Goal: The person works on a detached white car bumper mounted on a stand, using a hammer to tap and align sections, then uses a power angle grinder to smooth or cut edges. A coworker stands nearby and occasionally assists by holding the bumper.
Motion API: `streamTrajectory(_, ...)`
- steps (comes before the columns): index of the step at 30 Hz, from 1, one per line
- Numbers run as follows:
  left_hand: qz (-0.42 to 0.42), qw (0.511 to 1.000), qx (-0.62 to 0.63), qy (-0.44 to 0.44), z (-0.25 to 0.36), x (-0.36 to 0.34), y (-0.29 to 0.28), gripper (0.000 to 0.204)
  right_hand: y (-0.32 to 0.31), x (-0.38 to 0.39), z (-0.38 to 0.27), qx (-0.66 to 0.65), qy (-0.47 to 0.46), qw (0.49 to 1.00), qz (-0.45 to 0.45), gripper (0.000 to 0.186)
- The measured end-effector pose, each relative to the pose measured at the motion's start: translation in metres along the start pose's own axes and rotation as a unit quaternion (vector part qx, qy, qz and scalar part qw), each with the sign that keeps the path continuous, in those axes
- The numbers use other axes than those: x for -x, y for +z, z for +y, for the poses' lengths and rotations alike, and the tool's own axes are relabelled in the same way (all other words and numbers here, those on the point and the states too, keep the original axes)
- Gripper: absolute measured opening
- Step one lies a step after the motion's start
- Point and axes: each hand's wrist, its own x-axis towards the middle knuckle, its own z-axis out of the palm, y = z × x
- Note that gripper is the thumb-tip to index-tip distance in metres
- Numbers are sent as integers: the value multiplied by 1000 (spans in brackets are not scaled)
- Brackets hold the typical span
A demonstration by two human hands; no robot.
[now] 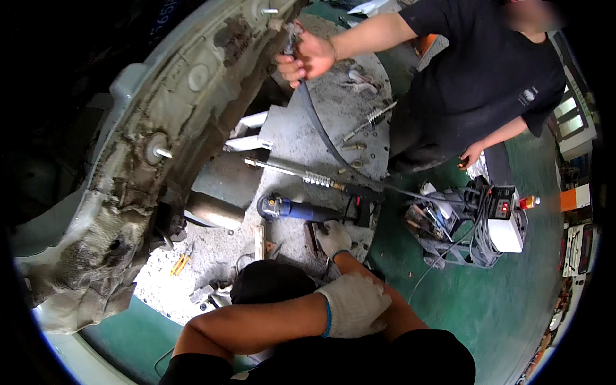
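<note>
Two gloved hands (355, 305), one blue angle grinder (296, 209), one white machine (507, 221), perhaps two orange-handled tools (180, 264), one co-worker (475, 77) stood by.

The left hand (355, 303) lies on the right forearm, so the arms cross low in front. The right hand (333, 239) rests on the grey floor (301, 135), hemmed by the blue angle grinder (298, 208) just ahead and a flat metal bar (259, 241) to its left. Beyond the grinder a long metal rod (301, 174) and a black hose (321, 138) cross the floor. A co-worker's hand (307, 58) holds the hose at the rusted wheel arch (154, 160). The green floor (487, 301) lies open, up to the welder cart (471, 224).
</note>
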Motion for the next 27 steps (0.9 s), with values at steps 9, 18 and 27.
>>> streamTrajectory(9,-28,999,14,8,1,-1,-2,47,-44,-54,-18,40,-71,991,111,52)
streamTrajectory(18,0,1000,13,6,-2,4,-3,47,-26,-73,-27,74,-115,991,1,59)
streamTrajectory(27,-1,1000,16,13,-5,5,-2,47,-14,-67,-10,80,-125,986,-74,61)
